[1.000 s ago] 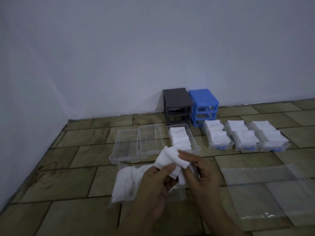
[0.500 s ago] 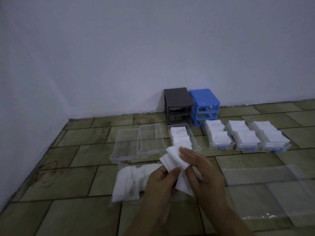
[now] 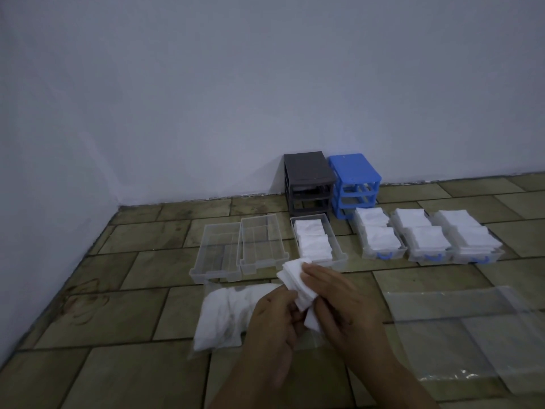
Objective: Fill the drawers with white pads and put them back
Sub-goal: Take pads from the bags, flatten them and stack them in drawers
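Both hands meet low in the centre of the view, above the tiled floor (image 3: pixel 124 314). The left hand (image 3: pixel 272 318) and the right hand (image 3: pixel 339 299) hold a small stack of white pads (image 3: pixel 296 276) between them, the fingers of each curled and pinched on it. At 9 o'clock from the hands a clear bag of pads (image 3: pixel 224 317) lies on the floor. At 12 o'clock sits a clear drawer (image 3: pixel 336 246) partly filled with pads, and at 11 o'clock two clear drawers (image 3: pixel 239 252) lie side by side with no pads in them. At 1 o'clock three drawers with blue handles (image 3: pixel 427 255) are heaped with pads. Against the wall stand a grey frame (image 3: pixel 308 178) and, touching it, a blue frame (image 3: pixel 355 178), their slots open. Flat clear bags (image 3: pixel 460 335) lie at 3 o'clock.
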